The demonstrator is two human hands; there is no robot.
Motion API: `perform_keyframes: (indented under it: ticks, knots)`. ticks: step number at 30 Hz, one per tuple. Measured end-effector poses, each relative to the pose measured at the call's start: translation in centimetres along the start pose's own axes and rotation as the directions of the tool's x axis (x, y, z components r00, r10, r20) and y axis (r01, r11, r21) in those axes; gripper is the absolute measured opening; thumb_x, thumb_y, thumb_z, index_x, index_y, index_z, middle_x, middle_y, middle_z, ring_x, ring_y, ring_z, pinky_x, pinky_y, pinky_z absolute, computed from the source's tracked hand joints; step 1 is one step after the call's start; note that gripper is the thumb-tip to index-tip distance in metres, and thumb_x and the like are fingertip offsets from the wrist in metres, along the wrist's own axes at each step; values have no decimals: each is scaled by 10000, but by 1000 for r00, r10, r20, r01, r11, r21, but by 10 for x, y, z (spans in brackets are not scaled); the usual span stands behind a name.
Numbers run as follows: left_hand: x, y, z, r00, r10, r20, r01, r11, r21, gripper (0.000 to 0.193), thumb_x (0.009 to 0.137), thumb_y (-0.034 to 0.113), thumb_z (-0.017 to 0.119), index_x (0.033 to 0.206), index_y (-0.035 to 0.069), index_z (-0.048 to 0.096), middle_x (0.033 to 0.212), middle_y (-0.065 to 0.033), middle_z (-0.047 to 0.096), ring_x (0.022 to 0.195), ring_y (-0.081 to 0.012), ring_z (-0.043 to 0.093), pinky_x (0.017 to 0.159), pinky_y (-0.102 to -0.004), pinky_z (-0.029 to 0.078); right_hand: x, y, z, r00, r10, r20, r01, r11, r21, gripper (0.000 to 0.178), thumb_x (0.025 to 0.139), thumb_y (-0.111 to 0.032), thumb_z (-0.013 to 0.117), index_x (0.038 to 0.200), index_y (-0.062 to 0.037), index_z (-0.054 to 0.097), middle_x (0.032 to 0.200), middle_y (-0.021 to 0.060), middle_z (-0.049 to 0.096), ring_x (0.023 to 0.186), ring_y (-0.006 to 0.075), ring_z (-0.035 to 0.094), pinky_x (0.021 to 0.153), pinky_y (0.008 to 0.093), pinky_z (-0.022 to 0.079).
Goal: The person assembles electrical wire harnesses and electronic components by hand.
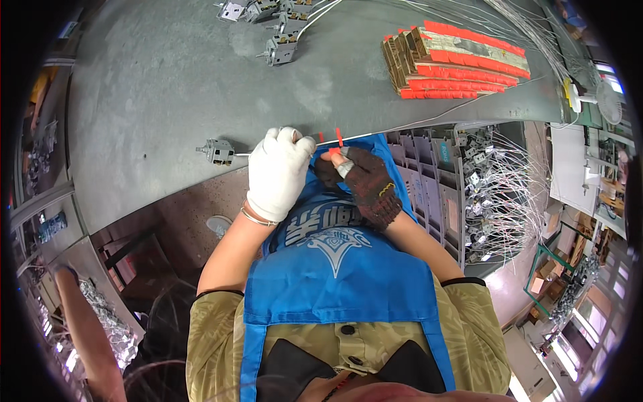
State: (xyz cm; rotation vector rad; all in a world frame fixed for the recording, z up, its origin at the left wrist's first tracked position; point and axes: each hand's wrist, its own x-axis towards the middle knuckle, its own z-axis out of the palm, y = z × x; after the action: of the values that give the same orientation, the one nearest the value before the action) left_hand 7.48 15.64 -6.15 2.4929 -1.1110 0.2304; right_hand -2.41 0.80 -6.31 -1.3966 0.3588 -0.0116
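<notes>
While left hand (278, 173) arches, pinching wire (242, 155), right hand (370, 189) angles inward, clamped on tape (335, 151).

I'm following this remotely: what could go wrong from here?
The metal unit lies near the table's front edge, so a tug on the white cable by the left hand might drag it off. The small red piece at the right hand's fingertips could stick to the glove. The cable also runs close to the red-edged stack and might snag.
</notes>
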Motion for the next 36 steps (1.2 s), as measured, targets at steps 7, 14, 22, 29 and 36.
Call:
perform_keyframes:
  ticks: [7,14,22,29,36]
  knots:
    - [-1,-1,0,1000,8,26,-8,1000,15,146,727,125,651,872,146,651,837,-32,571,797,-239,584,638,-353,524,13,16,5,982,-183,-36,148,881,-450,283,960,-269,612,979,-2,705,814,135,705,734,228,665,666,336,506]
    - [-3,-3,0,998,25,49,-27,998,55,167,726,126,650,892,148,651,853,-26,573,800,-232,585,638,-351,525,14,23,11,978,-178,-113,118,906,-406,271,953,-252,610,955,-4,721,817,153,713,737,238,690,635,335,514]
    - [1,-1,-5,996,69,50,-72,995,63,239,732,133,644,958,191,700,868,-14,581,807,-226,590,647,-344,527,16,30,16,983,21,-181,-32,998,-58,276,966,-225,588,951,23,710,780,120,713,682,170,677,609,296,520]
    - [3,-1,-7,997,52,63,-53,998,25,233,736,125,647,949,192,714,842,-18,588,800,-232,594,647,-346,527,-4,29,-3,878,448,171,-445,631,635,249,965,-231,608,1072,-14,666,944,87,679,829,190,641,738,320,511]
    - [1,-14,-30,995,89,50,-71,956,-285,210,722,49,740,904,137,683,785,-35,606,778,-250,607,632,-365,503,-12,-16,-126,990,109,86,-129,498,858,469,892,-327,722,1286,-130,560,760,-91,360,618,46,368,468,151,297]
